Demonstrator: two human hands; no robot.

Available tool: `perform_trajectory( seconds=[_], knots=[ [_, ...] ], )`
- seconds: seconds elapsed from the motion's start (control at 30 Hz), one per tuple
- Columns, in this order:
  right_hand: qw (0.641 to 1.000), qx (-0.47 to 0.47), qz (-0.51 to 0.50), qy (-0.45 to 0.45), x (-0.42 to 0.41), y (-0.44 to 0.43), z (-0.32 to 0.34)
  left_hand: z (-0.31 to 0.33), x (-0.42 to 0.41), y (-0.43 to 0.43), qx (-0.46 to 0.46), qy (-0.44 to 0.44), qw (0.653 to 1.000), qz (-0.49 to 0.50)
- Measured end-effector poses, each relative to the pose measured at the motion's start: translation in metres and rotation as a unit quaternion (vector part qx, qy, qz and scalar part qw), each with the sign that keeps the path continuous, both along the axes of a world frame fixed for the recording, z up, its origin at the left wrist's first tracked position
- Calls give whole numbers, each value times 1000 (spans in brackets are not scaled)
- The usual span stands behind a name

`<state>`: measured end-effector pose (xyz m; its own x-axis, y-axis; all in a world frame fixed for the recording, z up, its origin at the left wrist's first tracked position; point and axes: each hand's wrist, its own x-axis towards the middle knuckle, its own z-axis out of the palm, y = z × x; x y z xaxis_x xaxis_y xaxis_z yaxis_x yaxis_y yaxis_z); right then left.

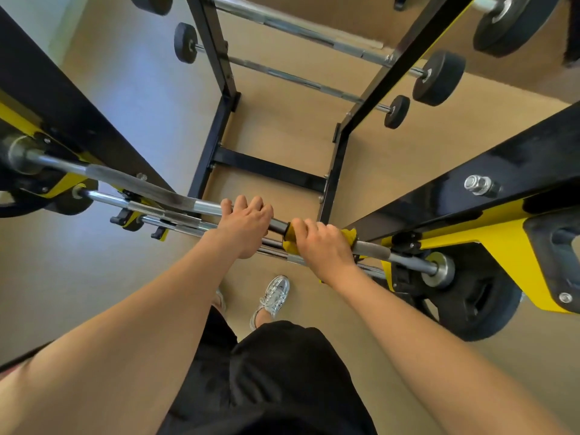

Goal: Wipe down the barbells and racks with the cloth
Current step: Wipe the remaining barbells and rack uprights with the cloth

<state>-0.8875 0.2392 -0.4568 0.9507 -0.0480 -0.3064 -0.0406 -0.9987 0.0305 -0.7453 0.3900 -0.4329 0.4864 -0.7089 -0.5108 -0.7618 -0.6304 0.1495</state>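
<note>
A chrome barbell [135, 185] lies across the black and yellow rack [489, 183] just in front of me. My left hand [246, 224] grips the bar near its middle, fingers curled over the top. Right beside it, my right hand [323, 246] holds a yellow cloth [349, 235] wrapped round the same bar; cloth edges stick out on both sides of the fingers. More chrome bars [175, 219] sit on lower pegs under the gripped one. Black plates [477, 304] hang on the bar's right end.
A second black rack [219, 120] stands ahead with several barbells [295, 78] carrying small black plates. The rack's right upright [408, 215] rises close to my right hand. My feet in silver shoes [273, 296] stand on the tan floor below the bar.
</note>
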Motion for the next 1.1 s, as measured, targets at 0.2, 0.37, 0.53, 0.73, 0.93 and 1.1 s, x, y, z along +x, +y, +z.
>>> perform_trajectory(
  seconds=[0.2, 0.37, 0.53, 0.73, 0.93, 1.1],
  knots=[
    [993, 93, 35, 63, 13, -24, 7, 3, 0, -1, 11, 6, 1000, 2],
    [966, 212, -64, 135, 26, -29, 19, 6, 1, -4, 32, 12, 999, -2],
    [942, 197, -254, 92, 33, -14, 23, 8, 0, -6, 37, 1, 999, -4],
    [933, 131, -333, 30, 26, 3, 18, 11, -1, -8, 40, 1, 999, 2],
    [975, -47, -216, 16, -50, -52, 37, 7, -1, -9, 43, 3, 999, 12],
    [955, -39, -287, 63, -11, -18, 43, 8, -4, -10, 52, -3, 999, 15]
  ],
)
